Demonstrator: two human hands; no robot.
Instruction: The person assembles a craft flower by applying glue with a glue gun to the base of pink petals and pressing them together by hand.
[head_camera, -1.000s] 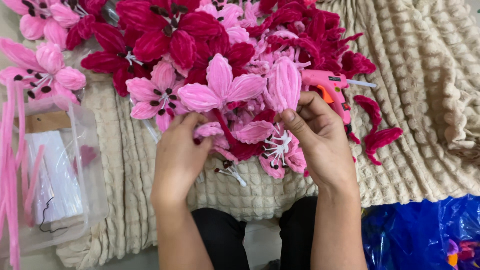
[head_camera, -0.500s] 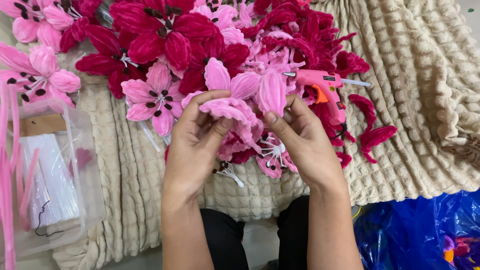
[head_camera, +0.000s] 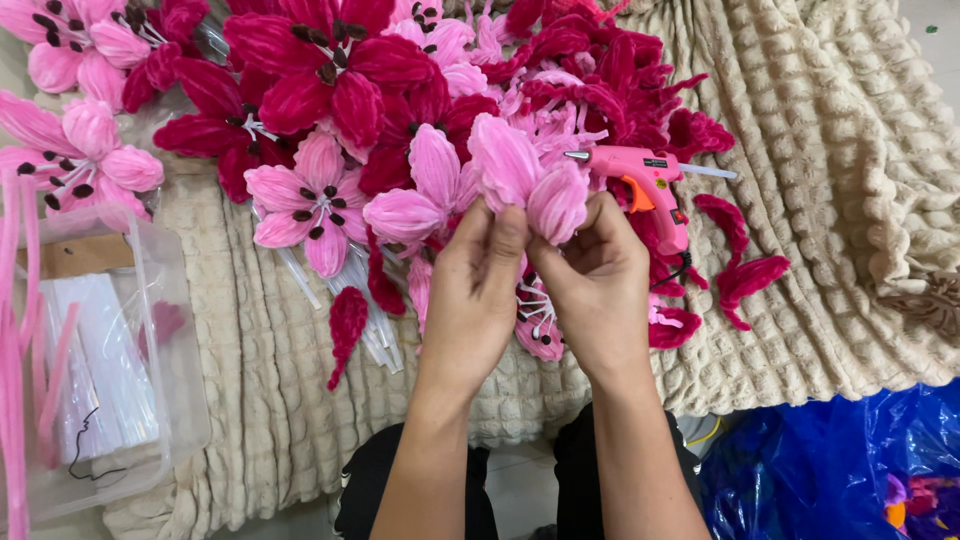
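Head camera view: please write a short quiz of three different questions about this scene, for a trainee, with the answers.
1. True or false: both hands hold the pale pink fuzzy flower between them.
2. Which tool lies just beyond the right hand? A. scissors B. pink glue gun C. pliers
3. Fill in: the clear plastic box stands on the person's ____ side.

Key
1. True. The left hand and the right hand pinch it from below, petals pointing up.
2. B. The pink glue gun rests on the heap of dark red flowers, on the cream textured blanket.
3. Left.
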